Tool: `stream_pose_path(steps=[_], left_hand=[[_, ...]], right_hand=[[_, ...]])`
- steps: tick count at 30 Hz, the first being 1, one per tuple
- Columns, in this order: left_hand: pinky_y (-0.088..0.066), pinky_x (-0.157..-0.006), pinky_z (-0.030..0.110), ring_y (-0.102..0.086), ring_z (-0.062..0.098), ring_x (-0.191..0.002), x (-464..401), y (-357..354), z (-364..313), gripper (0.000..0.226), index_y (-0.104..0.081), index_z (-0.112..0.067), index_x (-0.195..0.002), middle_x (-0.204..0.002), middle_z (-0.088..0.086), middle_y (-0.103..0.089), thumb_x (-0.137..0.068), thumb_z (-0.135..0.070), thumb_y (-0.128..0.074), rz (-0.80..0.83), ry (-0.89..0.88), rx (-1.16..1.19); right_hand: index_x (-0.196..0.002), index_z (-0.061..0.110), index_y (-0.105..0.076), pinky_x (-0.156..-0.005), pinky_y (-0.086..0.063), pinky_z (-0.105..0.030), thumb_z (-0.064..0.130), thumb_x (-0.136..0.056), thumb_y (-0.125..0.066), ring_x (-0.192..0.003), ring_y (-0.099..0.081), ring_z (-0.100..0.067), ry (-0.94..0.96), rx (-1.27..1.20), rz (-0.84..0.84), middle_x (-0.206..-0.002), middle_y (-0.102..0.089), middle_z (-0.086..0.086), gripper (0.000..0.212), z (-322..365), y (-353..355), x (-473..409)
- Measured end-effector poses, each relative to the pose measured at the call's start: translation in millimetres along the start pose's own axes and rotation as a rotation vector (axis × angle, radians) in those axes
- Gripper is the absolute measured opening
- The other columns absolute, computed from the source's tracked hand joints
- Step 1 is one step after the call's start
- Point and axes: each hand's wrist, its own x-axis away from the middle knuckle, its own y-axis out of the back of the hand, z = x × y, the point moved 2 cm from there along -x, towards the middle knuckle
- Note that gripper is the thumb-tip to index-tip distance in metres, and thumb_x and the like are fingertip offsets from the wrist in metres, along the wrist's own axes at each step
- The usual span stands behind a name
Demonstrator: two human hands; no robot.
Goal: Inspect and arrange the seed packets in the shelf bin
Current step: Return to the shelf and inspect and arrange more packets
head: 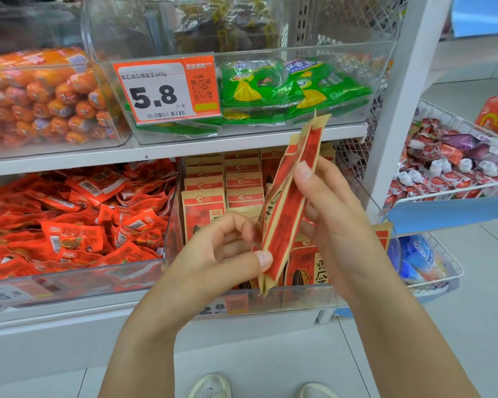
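Hands, left (227,248) and right (325,214), both pinching one seed packet (292,202) edge-on over the bin (299,297), so checking's underway, rows behind look tidy, slotting back remains.

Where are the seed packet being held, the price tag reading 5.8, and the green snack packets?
held seed packet (291,196), head view, on its red face between the two hands.
5.8 price tag (164,90), head view, on its white panel by the digits.
green snack packets (288,87), head view, on the top packet's front.
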Motion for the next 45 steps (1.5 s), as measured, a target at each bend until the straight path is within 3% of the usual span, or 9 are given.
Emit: stream_pose_path(steps=[4,8,14,21,26,33,38,41,45], left_hand=[[-0.05,-0.068,0.015,-0.066,0.002,-0.083,-2,-6,-2,0.05,-0.045,-0.005,-0.094,-0.089,-0.015,-0.07,-0.065,-0.038,-0.07,-0.066,-0.023,0.019],[-0.053,-0.077,0.021,-0.068,0.008,-0.09,-3,-8,-5,0.064,-0.047,0.003,-0.103,-0.091,-0.007,-0.071,-0.069,-0.047,-0.069,-0.174,-0.082,-0.029],[-0.052,-0.074,0.018,-0.065,0.006,-0.083,-5,-7,-6,0.062,-0.054,0.003,-0.107,-0.088,-0.008,-0.071,-0.073,-0.047,-0.065,-0.182,-0.104,-0.034],[-0.05,-0.071,0.019,-0.064,0.009,-0.079,-6,-2,0,0.032,-0.07,-0.019,-0.096,-0.086,-0.006,-0.069,-0.08,-0.046,-0.061,-0.172,-0.065,-0.01],[-0.049,-0.072,0.021,-0.063,0.011,-0.077,-6,-3,1,0.034,-0.067,-0.015,-0.1,-0.084,-0.005,-0.069,-0.084,-0.045,-0.061,-0.154,-0.065,-0.018],[-0.048,-0.066,0.016,-0.062,0.006,-0.067,-6,-5,-2,0.03,-0.062,-0.012,-0.091,-0.07,-0.011,-0.066,-0.083,-0.041,-0.064,-0.176,-0.115,-0.006],[-0.047,-0.071,0.033,-0.061,0.02,-0.073,-3,4,-7,0.034,-0.07,-0.021,-0.088,-0.083,0.004,-0.068,-0.074,-0.051,-0.064,-0.367,-0.176,0.059],[-0.044,-0.07,0.042,-0.055,0.029,-0.076,-2,9,-8,0.048,-0.068,-0.012,-0.094,-0.087,0.015,-0.064,-0.072,-0.055,-0.065,-0.44,-0.16,0.079],[-0.051,-0.068,0.035,-0.062,0.026,-0.075,-3,10,-7,0.045,-0.069,-0.014,-0.095,-0.088,0.015,-0.067,-0.075,-0.054,-0.066,-0.464,-0.15,0.074]], right_hand=[[-0.129,0.033,-0.058,-0.074,-0.055,-0.023,0.044,-0.076,-0.072,-0.088,-0.071,-0.007,0.002,0.075,0.072,-0.093,-0.073,0.009,0.056,-1,-6,2],[-0.127,0.034,-0.061,-0.077,-0.054,-0.021,0.042,-0.077,-0.067,-0.094,-0.07,-0.005,-0.021,0.135,0.162,-0.104,-0.073,0.008,0.051,-6,-15,4],[-0.122,0.032,-0.064,-0.083,-0.053,-0.023,0.051,-0.079,-0.066,-0.095,-0.068,0.001,-0.023,0.107,0.115,-0.099,-0.073,0.014,0.048,-6,-17,4],[-0.126,0.022,-0.063,-0.072,-0.048,-0.011,0.043,-0.08,-0.056,-0.089,-0.067,0.0,-0.043,0.033,0.152,-0.094,-0.072,0.004,0.051,-6,-18,4],[-0.127,0.017,-0.062,-0.07,-0.049,-0.011,0.039,-0.082,-0.055,-0.087,-0.067,-0.001,-0.047,0.015,0.156,-0.096,-0.071,0.004,0.05,-6,-18,3],[-0.132,0.028,-0.058,-0.082,-0.053,-0.018,0.043,-0.084,-0.067,-0.104,-0.067,-0.004,-0.053,0.106,0.219,-0.11,-0.072,0.007,0.051,-6,-12,3],[-0.144,0.048,-0.034,-0.095,-0.053,-0.027,0.028,-0.064,-0.083,-0.117,-0.062,-0.006,-0.189,0.256,0.461,-0.135,-0.059,0.005,0.096,-6,1,7],[-0.143,0.049,-0.037,-0.101,-0.05,-0.028,0.024,-0.064,-0.082,-0.117,-0.062,-0.006,-0.203,0.324,0.519,-0.135,-0.059,0.008,0.094,-8,0,7],[-0.145,0.044,-0.039,-0.108,-0.044,-0.031,0.025,-0.073,-0.077,-0.124,-0.056,-0.005,-0.162,0.351,0.548,-0.14,-0.054,0.01,0.084,-8,-3,6]])
